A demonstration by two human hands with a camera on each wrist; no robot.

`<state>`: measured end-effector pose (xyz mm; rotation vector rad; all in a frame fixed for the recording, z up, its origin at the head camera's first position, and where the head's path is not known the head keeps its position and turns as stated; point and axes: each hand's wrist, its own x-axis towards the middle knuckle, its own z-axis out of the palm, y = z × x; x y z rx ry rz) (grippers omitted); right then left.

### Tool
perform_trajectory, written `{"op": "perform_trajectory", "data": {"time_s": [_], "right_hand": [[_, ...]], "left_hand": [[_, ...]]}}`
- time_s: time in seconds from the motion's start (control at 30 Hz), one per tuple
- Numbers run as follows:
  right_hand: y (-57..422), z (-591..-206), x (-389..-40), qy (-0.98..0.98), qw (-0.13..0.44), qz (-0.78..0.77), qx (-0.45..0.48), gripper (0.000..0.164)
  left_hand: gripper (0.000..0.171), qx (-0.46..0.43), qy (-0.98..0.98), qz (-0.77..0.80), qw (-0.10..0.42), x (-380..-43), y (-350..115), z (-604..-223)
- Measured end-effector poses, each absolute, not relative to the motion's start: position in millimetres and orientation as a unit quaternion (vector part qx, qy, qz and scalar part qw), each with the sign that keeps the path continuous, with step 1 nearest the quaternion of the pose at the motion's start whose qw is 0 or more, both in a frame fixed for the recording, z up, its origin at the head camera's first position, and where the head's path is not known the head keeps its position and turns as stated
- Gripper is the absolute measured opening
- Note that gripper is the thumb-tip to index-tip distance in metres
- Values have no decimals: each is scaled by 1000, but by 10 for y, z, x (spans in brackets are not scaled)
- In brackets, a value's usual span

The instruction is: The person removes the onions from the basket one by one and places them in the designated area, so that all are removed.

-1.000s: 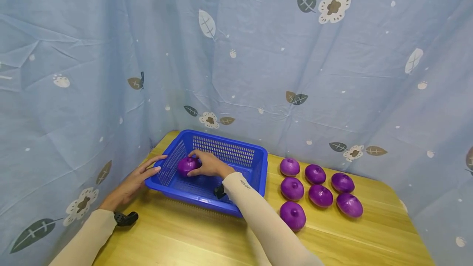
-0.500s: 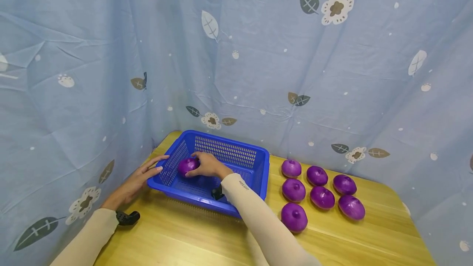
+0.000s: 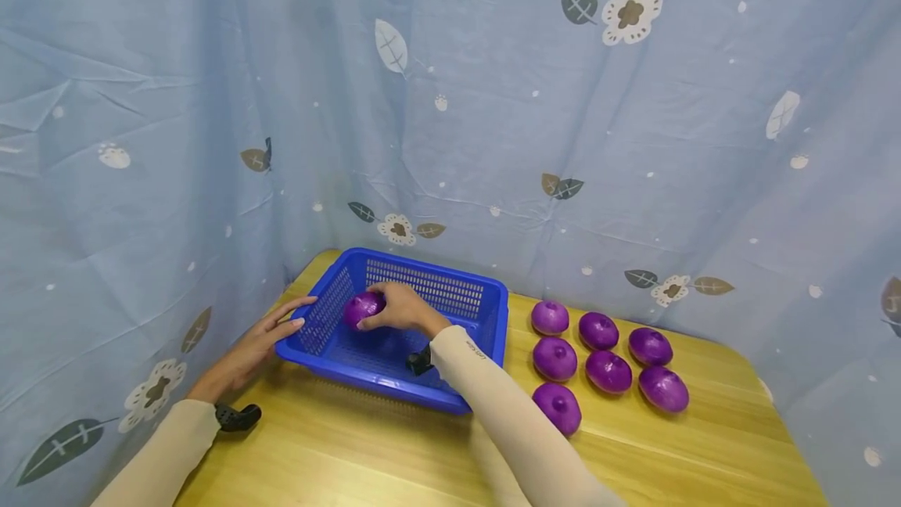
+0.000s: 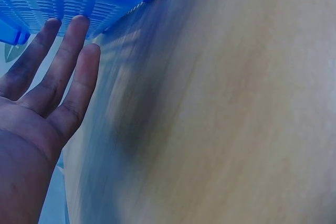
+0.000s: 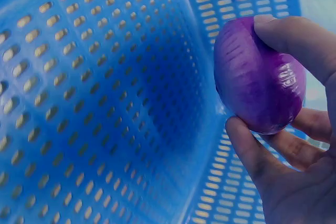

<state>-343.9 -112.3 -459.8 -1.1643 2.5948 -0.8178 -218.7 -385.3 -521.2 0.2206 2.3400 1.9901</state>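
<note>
My right hand (image 3: pixel 406 311) grips a shiny purple onion (image 3: pixel 364 310) inside the left part of a blue slotted plastic basket (image 3: pixel 394 390). In the right wrist view the thumb lies on one side of the onion (image 5: pixel 257 77) and the fingers curl round the other, with the basket floor (image 5: pixel 121 93) below. My left hand (image 3: pixel 255 349) is at the basket's left end, fingertips right at the rim. The left wrist view has its fingers (image 4: pixel 73 51) stretched out against the slotted wall (image 4: pixel 68 3).
Several more purple onions (image 3: pixel 608 372) stand in rows on the wooden table (image 3: pixel 366 460), right of the basket. A blue patterned curtain (image 3: pixel 450 139) hangs behind the table and along its left side. A black wrist device (image 3: pixel 238 417) sits at the left cuff.
The right hand has raised the onion a little off its place in the basket and shifted it slightly to the right. The left hand stays at the rim.
</note>
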Motion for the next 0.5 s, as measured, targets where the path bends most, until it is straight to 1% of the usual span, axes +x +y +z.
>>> {"op": "perform_trajectory", "data": {"time_s": [0.07,0.37,0.5], "right_hand": [[-1071,-4567,-3453,873,93,-285,-385,74],[-800,-4420,-3482,871,69,-311,-375,76],[-654,-4346,-3487,867,64,-319,-377,80]], "left_hand": [[56,71,761,645,30,-2204,-3862,-5223],[55,78,761,644,30,-2179,-3868,-5209],[55,82,758,647,30,-2178,-3849,-5205]]}}
